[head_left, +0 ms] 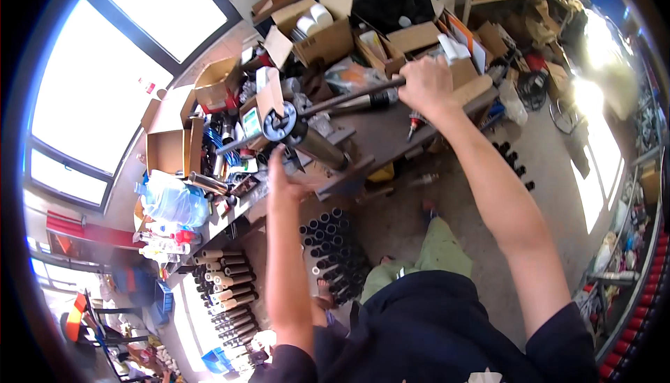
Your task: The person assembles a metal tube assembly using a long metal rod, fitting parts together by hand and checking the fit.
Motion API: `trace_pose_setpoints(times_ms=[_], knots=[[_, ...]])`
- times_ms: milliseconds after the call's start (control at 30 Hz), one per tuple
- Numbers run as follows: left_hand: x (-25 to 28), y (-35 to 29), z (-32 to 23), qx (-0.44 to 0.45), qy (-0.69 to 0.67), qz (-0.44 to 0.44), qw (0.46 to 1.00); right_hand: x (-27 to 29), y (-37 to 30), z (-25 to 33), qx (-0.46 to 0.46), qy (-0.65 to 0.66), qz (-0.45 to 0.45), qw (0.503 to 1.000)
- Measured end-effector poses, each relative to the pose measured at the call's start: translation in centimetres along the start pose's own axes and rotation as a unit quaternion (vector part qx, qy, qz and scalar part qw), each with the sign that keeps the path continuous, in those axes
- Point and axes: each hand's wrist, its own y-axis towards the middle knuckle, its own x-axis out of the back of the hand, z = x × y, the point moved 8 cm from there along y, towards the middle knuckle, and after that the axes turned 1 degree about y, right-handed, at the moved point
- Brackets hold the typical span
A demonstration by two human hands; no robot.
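Your right hand wraps tight round the bar, upper centre; your left hand, grip unclear, sits by the metal cylinder left of centre; lopsided pulling could slip the bar loose!

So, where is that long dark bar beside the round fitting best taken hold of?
Probably near the right end of the long dark bar, coming from the right and wrapping a hand around it. The bar is slim, and that end juts out clear of the round fitting and metal cylinder. The right hand grips it there.
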Motion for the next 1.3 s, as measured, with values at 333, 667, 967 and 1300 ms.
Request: trace_pose_setpoints(times_ms=[333,667,967,1300], knots=[[-5.4,1.9,3.0,0.081,-0.510,-0.029,0.856,-8.1,0.6,-19.1,0.057,0.136,-0.072,0.986],[-18.0,-17.4,2.1,-0.145,-0.228,0.250,0.930,-28.5,-30.4,-24.0,-0.198,0.175,0.393,0.881],[-21.4,-20.3,-1.2,-0.271,-0.035,0.193,0.942,-33.4,-28.2,-15.6,-0.236,0.202,0.437,0.844],[-23.2,-20.9,3.4,-0.057,-0.424,0.504,0.751,-42.8,-30.9,-11.5,-0.332,0.466,0.507,0.645]])
